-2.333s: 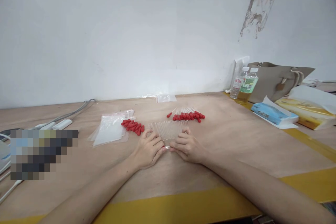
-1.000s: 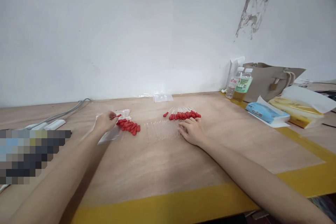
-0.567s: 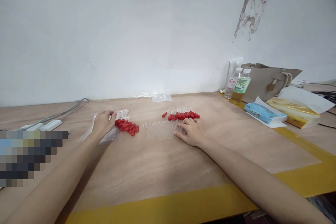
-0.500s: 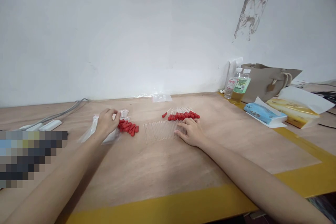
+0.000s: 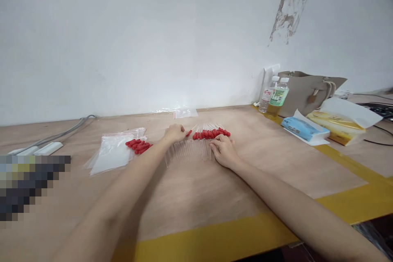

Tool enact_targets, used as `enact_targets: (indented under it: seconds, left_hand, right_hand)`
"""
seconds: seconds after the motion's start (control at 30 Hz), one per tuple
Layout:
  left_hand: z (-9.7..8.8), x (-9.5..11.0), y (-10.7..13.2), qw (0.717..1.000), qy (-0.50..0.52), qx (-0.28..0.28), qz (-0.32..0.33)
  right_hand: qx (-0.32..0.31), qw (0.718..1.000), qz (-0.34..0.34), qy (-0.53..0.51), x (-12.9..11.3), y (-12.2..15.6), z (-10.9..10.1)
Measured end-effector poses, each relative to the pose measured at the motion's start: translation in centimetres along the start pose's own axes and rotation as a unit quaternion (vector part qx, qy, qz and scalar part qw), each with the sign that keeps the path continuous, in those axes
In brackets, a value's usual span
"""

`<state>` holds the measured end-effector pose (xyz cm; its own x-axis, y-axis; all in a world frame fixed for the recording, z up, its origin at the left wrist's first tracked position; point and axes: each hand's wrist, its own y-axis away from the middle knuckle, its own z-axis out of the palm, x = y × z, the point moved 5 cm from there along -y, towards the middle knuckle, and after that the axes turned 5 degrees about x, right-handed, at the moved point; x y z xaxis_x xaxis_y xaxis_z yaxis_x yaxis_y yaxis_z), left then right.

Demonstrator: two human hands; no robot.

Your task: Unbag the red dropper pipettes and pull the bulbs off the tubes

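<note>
My left hand (image 5: 175, 133) is closed, its fingertips at a red rubber dropper bulb (image 5: 188, 133) left of the finished-looking droppers. My right hand (image 5: 224, 150) has its fingers pinched at the right end of a row of clear glass tubes (image 5: 187, 151), seemingly on one tube; the fingers partly hide it. Behind the row lie several droppers with red bulbs (image 5: 211, 134) towards me and thin tubes pointing to the wall. A pile of loose red bulbs (image 5: 138, 146) sits left of my left forearm, beside clear plastic zip bags (image 5: 112, 153).
Another small zip bag (image 5: 186, 113) lies by the wall. At the right stand two bottles (image 5: 278, 96), a grey-beige handbag (image 5: 303, 92), a blue tissue pack (image 5: 303, 129) and a yellow one (image 5: 337, 125). A white power strip (image 5: 47, 148) with a grey cable is at the left.
My left hand has moved right, from the loose bulbs and bags to the left end of the droppers. My right hand stays at the tubes, its fingers now more closed.
</note>
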<state>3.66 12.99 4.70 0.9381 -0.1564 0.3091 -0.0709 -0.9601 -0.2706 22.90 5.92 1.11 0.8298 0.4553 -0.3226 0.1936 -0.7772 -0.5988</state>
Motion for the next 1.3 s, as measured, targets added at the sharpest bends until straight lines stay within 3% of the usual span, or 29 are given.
enact_targets:
  seconds: [0.23,0.4,0.5,0.6,0.7,0.8,0.9,1.0,1.17,1.3]
  left_hand:
    - [1.3,0.4,-1.4,0.997,-0.009,-0.025,-0.074]
    - [-0.8,-0.8,-0.1,0.995,-0.014,0.061,-0.083]
    - [-2.6,-1.8,3.0,0.992,-0.003,0.118,-0.043]
    - [-4.0,-2.3,7.4,0.981,0.030,0.180,0.068]
    - [-4.0,-2.9,11.4,0.975,0.033,0.189,0.114]
    - [-3.5,-3.1,13.7,0.968,0.029,0.201,0.149]
    - [-3.1,-2.6,14.5,0.959,0.017,0.216,0.182]
    - [-3.0,-1.8,14.6,0.953,-0.006,0.213,0.214]
    - [-2.9,-0.6,14.8,0.947,-0.006,0.203,0.250]
    - [-2.7,0.0,15.0,0.944,-0.006,0.199,0.262]
  right_hand:
    - [-0.012,0.999,0.037,-0.029,0.8,0.0,0.7]
    - [-0.001,0.995,0.019,-0.095,1.0,-0.1,1.2]
    - [0.005,0.993,-0.003,-0.122,0.6,-0.2,1.3]
    - [0.008,0.991,-0.022,-0.129,0.0,-0.5,1.5]
    - [0.012,0.990,-0.026,-0.136,-0.2,-0.9,1.8]
    - [0.037,0.988,-0.019,-0.151,0.1,-1.2,1.6]
    - [0.089,0.978,-0.027,-0.187,0.2,-1.0,0.5]
    - [0.126,0.971,-0.081,-0.184,-1.0,-0.2,-1.0]
    - [0.052,0.968,-0.234,-0.070,-5.2,1.5,-1.0]
    - [0.005,0.967,-0.252,-0.047,-7.3,2.2,-0.2]
